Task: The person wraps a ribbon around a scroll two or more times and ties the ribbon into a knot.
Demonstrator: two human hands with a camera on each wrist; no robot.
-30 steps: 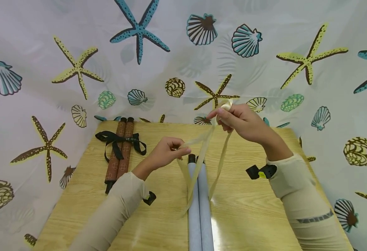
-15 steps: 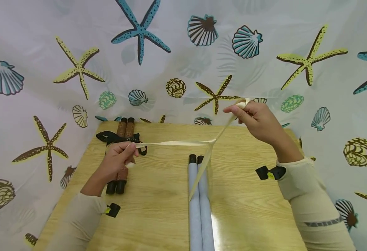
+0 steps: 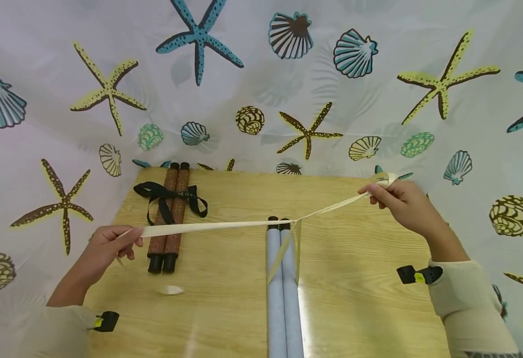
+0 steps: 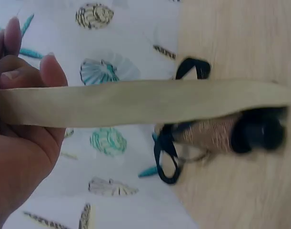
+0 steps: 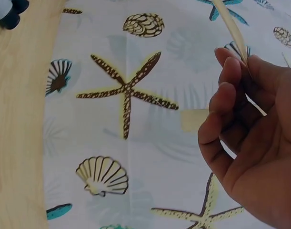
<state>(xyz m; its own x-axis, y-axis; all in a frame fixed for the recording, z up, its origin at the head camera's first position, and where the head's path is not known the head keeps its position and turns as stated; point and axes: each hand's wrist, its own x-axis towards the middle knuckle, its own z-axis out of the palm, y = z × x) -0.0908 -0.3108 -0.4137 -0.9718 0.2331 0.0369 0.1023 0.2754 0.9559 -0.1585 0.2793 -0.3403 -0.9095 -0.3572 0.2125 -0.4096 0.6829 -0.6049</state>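
A pale yellow ribbon (image 3: 208,226) stretches taut between both hands above the table, with a small knot or crossing near the middle from which a loop hangs. My left hand (image 3: 109,248) pinches one end between thumb and fingers; in the left wrist view the ribbon (image 4: 135,102) runs flat out of that hand (image 4: 26,138). On the other side my right hand (image 3: 402,201) pinches the ribbon, part of it bunched over the fingers. Two pale blue-grey rolls (image 3: 284,293) with black end caps lie side by side below the hanging loop.
Two brown patterned rolls (image 3: 165,243) tied with a black ribbon bow (image 3: 167,199) lie at the table's left. A small pale piece (image 3: 172,290) shows in front of them. A curtain (image 3: 225,94) with shells and starfish rises behind the wooden table (image 3: 351,308).
My hands have moved apart, left hand to the left and right hand to the right and down. The slack ribbon is now drawn tight, its crossing lower.
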